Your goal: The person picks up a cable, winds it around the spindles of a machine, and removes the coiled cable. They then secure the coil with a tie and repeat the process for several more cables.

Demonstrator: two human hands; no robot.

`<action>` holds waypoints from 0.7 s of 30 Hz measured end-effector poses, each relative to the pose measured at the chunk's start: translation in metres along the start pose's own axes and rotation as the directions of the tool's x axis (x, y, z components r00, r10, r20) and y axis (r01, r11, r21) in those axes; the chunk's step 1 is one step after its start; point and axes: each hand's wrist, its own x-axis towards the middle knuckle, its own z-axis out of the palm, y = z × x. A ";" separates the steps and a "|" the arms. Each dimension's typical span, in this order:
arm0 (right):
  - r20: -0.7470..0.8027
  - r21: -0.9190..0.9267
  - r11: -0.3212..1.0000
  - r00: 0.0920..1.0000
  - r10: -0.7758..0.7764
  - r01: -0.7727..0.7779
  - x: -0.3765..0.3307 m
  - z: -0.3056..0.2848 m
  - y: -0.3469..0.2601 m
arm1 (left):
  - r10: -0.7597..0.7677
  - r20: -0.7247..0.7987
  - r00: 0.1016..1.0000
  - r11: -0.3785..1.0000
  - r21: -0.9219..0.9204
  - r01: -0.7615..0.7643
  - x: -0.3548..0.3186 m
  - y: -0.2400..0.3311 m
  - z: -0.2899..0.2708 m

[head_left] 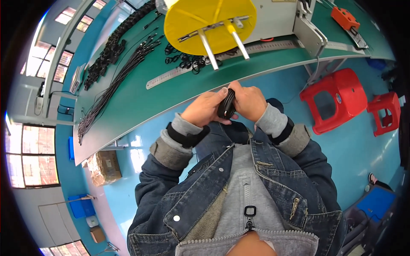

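Note:
Between my two hands, just off the table's near edge, is a coiled black cable (pixel 226 105). My left hand (pixel 206 106) grips the coil from its left side, thumb on top and fingers underneath. Around the coil's right side, my right hand (pixel 249 101) is closed with its fingers curled. Beyond them stands a yellow disc (pixel 200 21) with two pale metal rods (pixel 207 50) sticking out toward me. Small black cable loops (pixel 192 62) lie on the table beneath the disc.
A long metal ruler (pixel 164 78) lies along the green table (pixel 128 100). Bundled dark cables (pixel 115 85) and black coiled bundles (pixel 102 64) cover its left part. An orange tool (pixel 345 19) sits at the far right. Red stools (pixel 348 102) and a cardboard box (pixel 104 167) stand on the floor.

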 end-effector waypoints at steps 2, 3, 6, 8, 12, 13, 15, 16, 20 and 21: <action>0.028 -0.052 0.999 1.000 0.008 -0.007 -0.004 0.001 0.002 | -0.027 -0.006 1.000 0.988 0.153 0.027 0.003 0.004 -0.002; 0.035 -0.069 0.998 0.999 0.016 -0.014 -0.005 0.003 0.003 | -0.020 -0.044 0.999 0.971 0.239 0.030 0.005 0.005 -0.004; 0.047 -0.099 0.995 0.998 0.035 -0.030 -0.008 0.005 0.006 | 0.000 -0.117 0.993 0.914 0.404 0.047 0.011 0.003 -0.006; 0.058 -0.098 0.995 0.998 0.028 -0.022 -0.009 0.004 0.009 | 0.031 -0.137 0.990 0.928 0.372 0.022 0.014 0.001 -0.001; 0.083 -0.047 0.998 0.996 0.032 -0.028 -0.011 0.001 0.016 | -0.003 -0.110 0.994 0.990 0.139 0.018 0.016 -0.004 0.016; 0.091 -0.024 0.999 0.995 0.032 -0.030 -0.011 0.001 0.016 | -0.019 -0.089 0.996 0.999 0.028 0.022 0.015 -0.004 0.019; 0.102 0.011 0.998 0.993 0.056 -0.057 -0.012 0.005 0.016 | -0.053 -0.025 0.998 0.992 0.110 0.055 0.019 -0.007 0.009; 0.113 0.046 0.995 0.991 0.078 -0.084 -0.013 0.008 0.015 | -0.091 0.036 0.995 0.978 0.194 0.082 0.022 -0.009 0.002; 0.202 0.034 0.996 0.976 0.079 -0.087 -0.015 0.008 0.020 | -0.194 0.033 0.980 0.905 0.391 0.166 0.027 -0.011 -0.006; 0.237 0.007 0.997 0.969 0.067 -0.071 -0.014 0.007 0.020 | -0.218 0.003 0.976 0.874 0.446 0.194 0.027 -0.010 -0.007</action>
